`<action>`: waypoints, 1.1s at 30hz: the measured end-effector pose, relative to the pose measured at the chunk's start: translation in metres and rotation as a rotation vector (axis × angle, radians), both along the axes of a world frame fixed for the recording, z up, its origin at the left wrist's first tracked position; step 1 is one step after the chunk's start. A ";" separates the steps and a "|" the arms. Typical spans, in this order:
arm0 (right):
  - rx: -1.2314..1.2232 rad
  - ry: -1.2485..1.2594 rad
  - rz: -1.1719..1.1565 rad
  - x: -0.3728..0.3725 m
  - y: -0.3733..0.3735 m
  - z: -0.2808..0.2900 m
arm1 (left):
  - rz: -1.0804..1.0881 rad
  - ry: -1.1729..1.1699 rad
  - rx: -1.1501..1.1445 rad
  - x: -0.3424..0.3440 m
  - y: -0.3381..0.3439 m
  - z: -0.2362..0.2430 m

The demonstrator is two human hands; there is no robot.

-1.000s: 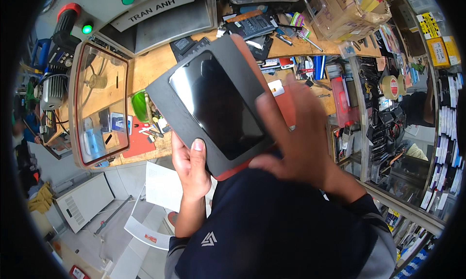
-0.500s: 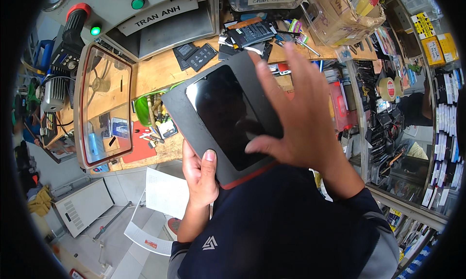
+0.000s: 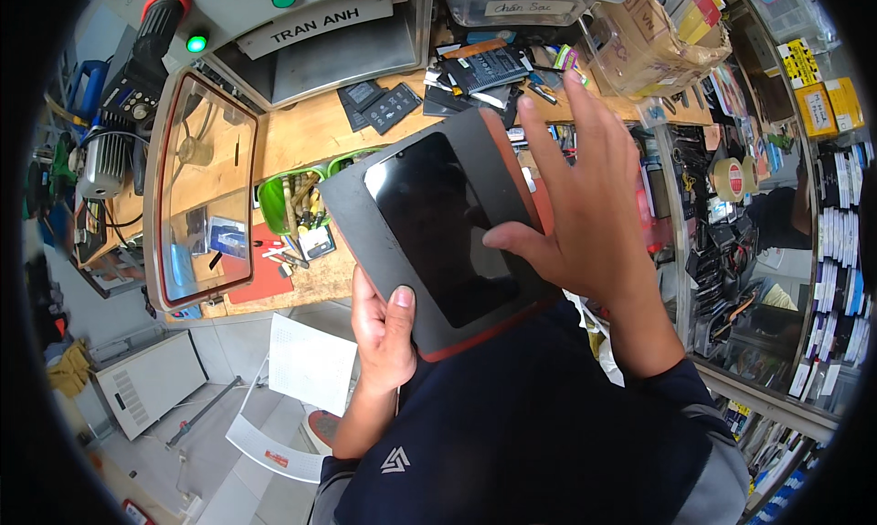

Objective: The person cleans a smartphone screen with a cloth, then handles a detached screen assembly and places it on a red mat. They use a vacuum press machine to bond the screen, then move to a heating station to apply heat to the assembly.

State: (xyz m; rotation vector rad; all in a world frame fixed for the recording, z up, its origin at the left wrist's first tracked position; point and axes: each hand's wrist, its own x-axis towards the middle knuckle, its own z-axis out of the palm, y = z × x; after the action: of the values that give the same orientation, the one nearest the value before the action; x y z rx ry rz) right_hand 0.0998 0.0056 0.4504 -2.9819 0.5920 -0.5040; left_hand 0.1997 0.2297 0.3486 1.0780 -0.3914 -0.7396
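My left hand [image 3: 385,338] grips a dark grey rectangular pad [image 3: 361,210] with a reddish underside by its near left edge, thumb on top and fingers underneath. On the pad lies a phone-sized glossy black screen [image 3: 438,242], which mirrors the light. Over its right side hovers my right hand [image 3: 585,192], fingers spread and pointing away from me. The right thumb is at the screen's right edge; whether it touches the glass I cannot tell. Nothing shows in the right hand.
Beyond the pad is a wooden bench with phone batteries [image 3: 388,107], a green tray [image 3: 283,201] of tools and a red mat [image 3: 260,283]. A machine with an open glass-windowed door [image 3: 201,187] stands at left. A cardboard box [image 3: 649,46] and glass shelving are at right; a white chair [image 3: 313,361] stands below.
The pad with the screen and my left hand have shifted slightly right in view. My right hand has moved a little right and its thumb has withdrawn toward the screen's right edge.
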 end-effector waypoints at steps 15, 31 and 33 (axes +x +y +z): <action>-0.002 -0.036 0.037 0.005 0.002 -0.009 | 0.000 0.018 0.001 0.003 0.002 -0.002; 0.154 -0.012 -0.039 -0.022 0.004 -0.018 | 0.023 0.043 0.027 0.022 0.002 -0.007; 0.222 -0.024 -0.017 -0.025 0.003 -0.029 | 0.031 0.058 0.040 0.032 0.000 -0.006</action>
State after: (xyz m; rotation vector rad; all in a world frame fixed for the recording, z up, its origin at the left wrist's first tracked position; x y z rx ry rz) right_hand 0.0747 0.0085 0.4215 -2.7600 0.6266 -0.4426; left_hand 0.2317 0.2294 0.3423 1.0951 -0.3109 -0.7519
